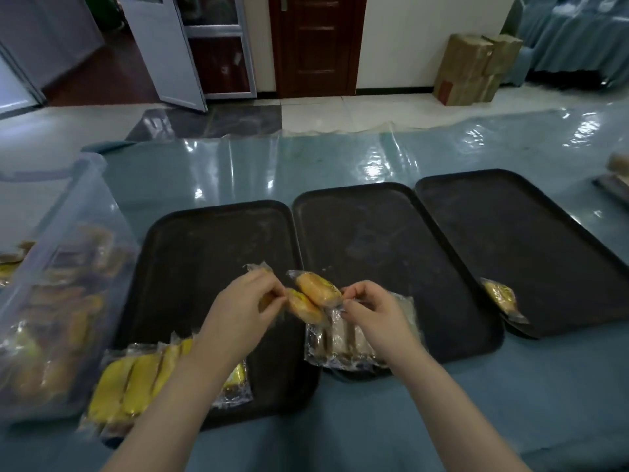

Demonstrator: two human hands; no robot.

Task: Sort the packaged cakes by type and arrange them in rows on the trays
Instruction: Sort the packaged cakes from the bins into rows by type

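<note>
Right now both hands hover over the seam between the left tray (190, 253) and the middle tray (384, 240), each pinching a wrapped cake. The left hand (238, 311) has its fingers curled onto the wrapper end of one orange-brown cake (304, 306); it seems to hold another packet behind the fingers, though blur hides how. The right hand (371, 310) pinches the sealed tail of a second orange-brown cake (318, 289), which lies just beside the first, touching it.

These packets look light and soft, so the cake inside would likely crush under a firm squeeze. The clear film looks slippery and crinkly. My guess is that the flat crimped ends are the safest hold, as both hands use now, with the body left unpressed.

Counting: three dark trays sit side by side on the counter (340, 158). The left tray carries a row of yellow cakes (136, 379) at its near edge, about four visible, partly hidden by the forearm. The middle tray carries pale cakes (340, 345), about three, partly under the right hand. The right tray (531, 233) carries one orange-brown packet (502, 296). A clear bin (51, 301) at left holds many more unsorted packets, too blurred to count.
</note>
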